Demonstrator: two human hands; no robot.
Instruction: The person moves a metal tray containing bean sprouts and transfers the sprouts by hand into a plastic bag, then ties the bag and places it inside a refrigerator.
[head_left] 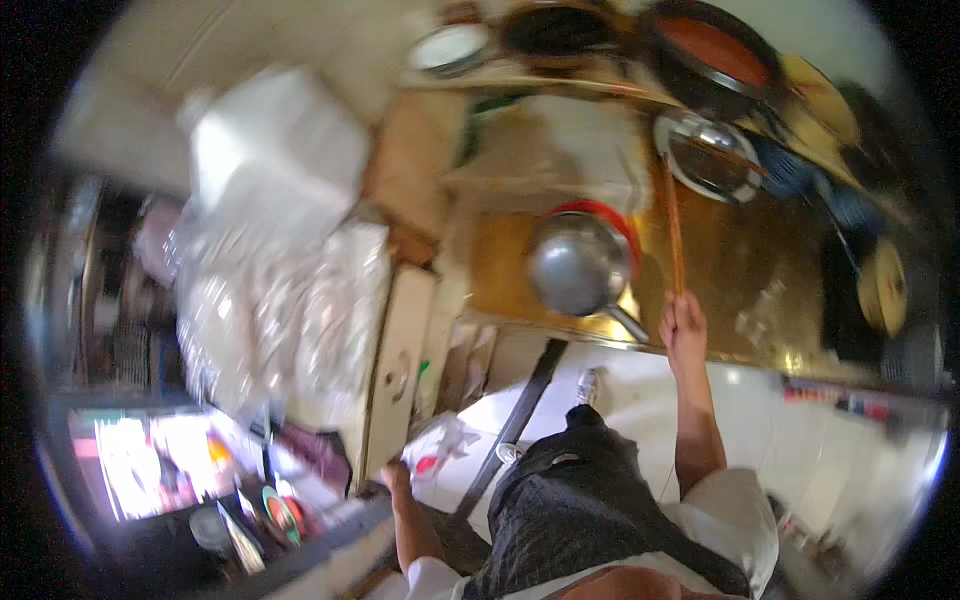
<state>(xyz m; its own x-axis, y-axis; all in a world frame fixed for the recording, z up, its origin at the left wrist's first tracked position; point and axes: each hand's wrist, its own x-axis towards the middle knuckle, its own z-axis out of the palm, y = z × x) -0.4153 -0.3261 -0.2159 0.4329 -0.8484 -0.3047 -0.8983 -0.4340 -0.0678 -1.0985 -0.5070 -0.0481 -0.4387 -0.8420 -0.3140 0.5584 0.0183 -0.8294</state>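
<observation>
My right hand [683,325] is closed round the lower end of long wooden chopsticks [675,235]. Their far tips reach the left rim of a metal bowl [708,190] with something dark inside. My left hand [396,474] hangs low on the left, at the bottom corner of a cream drawer front [393,375]. Blur hides its fingers, and whether it grips the edge I cannot make out. Between my hands, a steel pan [578,262] with a short handle rests on the brass-coloured worktop [500,270], partly over a red round thing [620,222].
Clear plastic bags [285,320] and a white box-like bundle [278,145] cover the left counter. A wide black pan [712,55] with reddish content stands at the back right, beside a dark pan [558,32]. A blue ladle-like utensil [850,208] lies at the right.
</observation>
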